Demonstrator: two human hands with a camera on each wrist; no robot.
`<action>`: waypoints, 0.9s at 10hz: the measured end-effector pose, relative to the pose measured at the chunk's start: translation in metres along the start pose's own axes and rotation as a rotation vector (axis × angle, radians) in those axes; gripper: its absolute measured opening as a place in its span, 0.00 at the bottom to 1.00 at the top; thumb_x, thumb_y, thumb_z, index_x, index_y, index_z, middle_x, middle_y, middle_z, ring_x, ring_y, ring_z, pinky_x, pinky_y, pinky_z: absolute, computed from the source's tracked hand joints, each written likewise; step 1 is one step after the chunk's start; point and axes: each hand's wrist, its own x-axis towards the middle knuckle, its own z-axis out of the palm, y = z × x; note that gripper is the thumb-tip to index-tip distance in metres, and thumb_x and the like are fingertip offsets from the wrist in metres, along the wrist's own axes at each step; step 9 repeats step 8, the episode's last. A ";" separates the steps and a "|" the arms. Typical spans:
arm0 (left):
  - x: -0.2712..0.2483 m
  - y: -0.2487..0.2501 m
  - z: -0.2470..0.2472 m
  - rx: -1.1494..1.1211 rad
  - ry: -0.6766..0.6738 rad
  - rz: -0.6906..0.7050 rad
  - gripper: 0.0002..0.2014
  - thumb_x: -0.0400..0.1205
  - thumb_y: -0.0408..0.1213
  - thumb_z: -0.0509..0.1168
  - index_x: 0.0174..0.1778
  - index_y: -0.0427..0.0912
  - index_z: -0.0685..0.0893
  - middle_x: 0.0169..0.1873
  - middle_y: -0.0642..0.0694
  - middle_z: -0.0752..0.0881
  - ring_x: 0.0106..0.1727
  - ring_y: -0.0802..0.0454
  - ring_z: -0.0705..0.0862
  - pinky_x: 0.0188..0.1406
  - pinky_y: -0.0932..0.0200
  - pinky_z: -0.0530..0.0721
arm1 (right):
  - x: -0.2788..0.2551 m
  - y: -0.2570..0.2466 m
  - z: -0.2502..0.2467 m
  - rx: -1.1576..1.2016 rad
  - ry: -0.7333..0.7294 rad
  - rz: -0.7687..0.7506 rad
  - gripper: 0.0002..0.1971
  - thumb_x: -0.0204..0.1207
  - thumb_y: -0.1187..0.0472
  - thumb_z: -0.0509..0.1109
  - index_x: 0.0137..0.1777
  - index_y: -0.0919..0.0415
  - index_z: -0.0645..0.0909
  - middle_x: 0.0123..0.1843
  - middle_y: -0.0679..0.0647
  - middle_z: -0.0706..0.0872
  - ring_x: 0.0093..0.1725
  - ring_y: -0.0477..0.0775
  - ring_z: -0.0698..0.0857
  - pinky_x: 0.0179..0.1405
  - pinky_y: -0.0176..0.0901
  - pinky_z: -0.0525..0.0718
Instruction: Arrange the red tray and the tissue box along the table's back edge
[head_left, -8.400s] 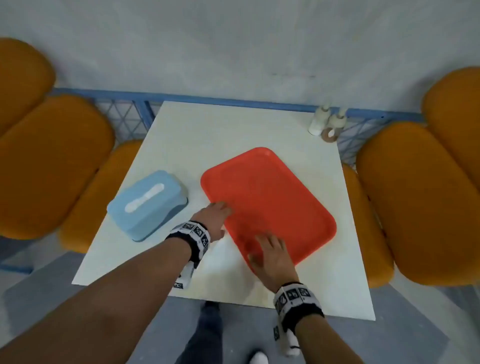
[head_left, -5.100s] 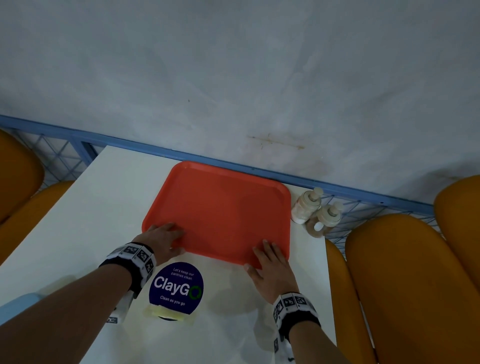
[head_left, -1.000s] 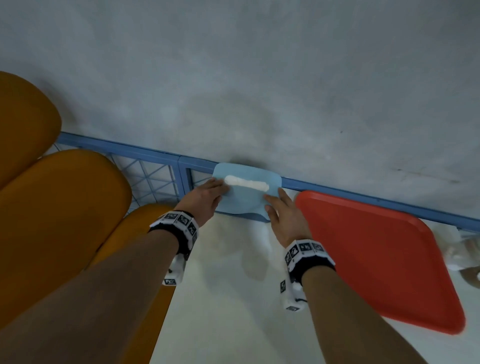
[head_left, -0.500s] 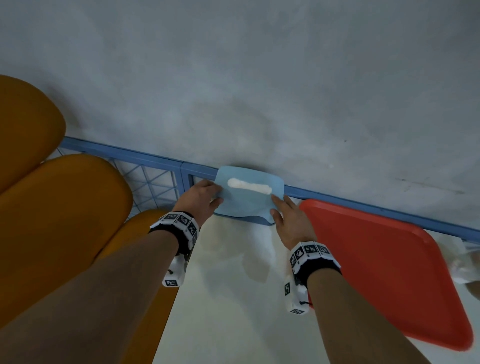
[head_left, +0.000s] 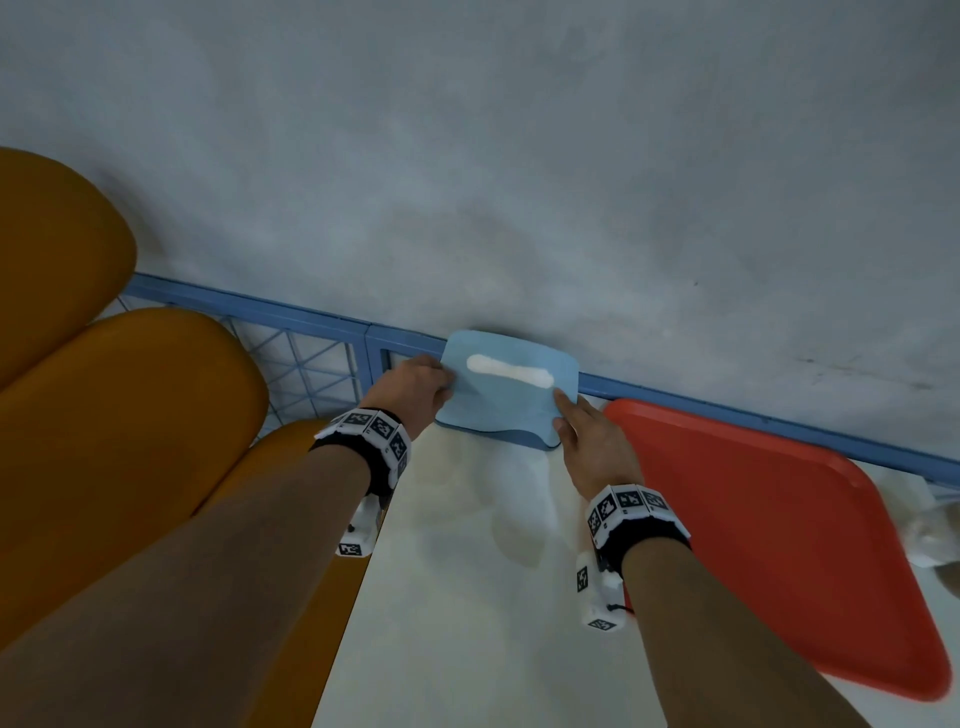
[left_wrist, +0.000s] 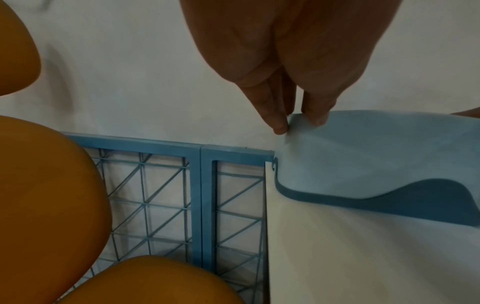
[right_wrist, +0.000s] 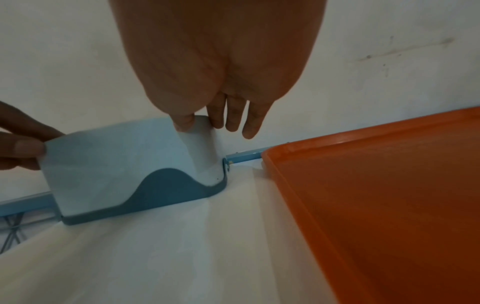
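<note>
Inspecting the tissue box (head_left: 511, 392): sitting flat at upper centre of the head view, on the back left corner of the white table (head_left: 467, 597). Long axis running left to right, lying parallel to the blue rail (head_left: 249, 304) and apparently pressing against it. Slot facing up.

Checking the grip. Being pinched at both short ends, one hand on each side. Left hand (head_left: 413, 389) clamping the left end, fingertips (left_wrist: 278, 121) closing on the top corner in the left wrist view. Right hand (head_left: 592, 447) clamping the right end, thumb (right_wrist: 184, 121) pressing the near face, the other fingers reaching round behind the corner. Both sitting equally near, neither favoured.

Moving outward. Red tray (head_left: 779, 545) lying to the right of centre in the head view, just beside the box and not touching it, a short stretch of rail showing between them in the right wrist view. Its far edge seemingly running along the same rail. Orange seat cushions (head_left: 130, 415) filling the left of the frame, beyond the table edge.

Judging both items as placed. Coming move probably amounting to letting go, drawing each hand outward along the box's long axis without dragging it off line.
</note>
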 end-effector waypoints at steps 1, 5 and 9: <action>0.000 -0.004 -0.002 0.003 0.009 -0.002 0.15 0.85 0.39 0.61 0.65 0.40 0.84 0.67 0.39 0.81 0.65 0.40 0.81 0.66 0.48 0.81 | 0.003 -0.005 0.000 -0.007 0.012 -0.004 0.22 0.87 0.52 0.53 0.80 0.47 0.64 0.78 0.59 0.74 0.71 0.65 0.76 0.64 0.61 0.81; 0.002 0.001 -0.010 0.083 -0.060 -0.031 0.16 0.85 0.41 0.60 0.66 0.40 0.81 0.67 0.39 0.81 0.66 0.39 0.79 0.64 0.45 0.81 | 0.002 -0.008 -0.004 0.023 0.047 0.013 0.22 0.86 0.56 0.58 0.79 0.47 0.66 0.76 0.59 0.76 0.69 0.65 0.78 0.67 0.59 0.79; -0.041 -0.016 -0.027 -0.034 -0.148 -0.099 0.33 0.80 0.50 0.67 0.80 0.51 0.62 0.78 0.43 0.69 0.75 0.41 0.72 0.72 0.44 0.74 | -0.033 -0.010 -0.021 0.016 -0.150 0.158 0.33 0.81 0.49 0.65 0.83 0.46 0.54 0.82 0.56 0.68 0.78 0.63 0.68 0.76 0.58 0.69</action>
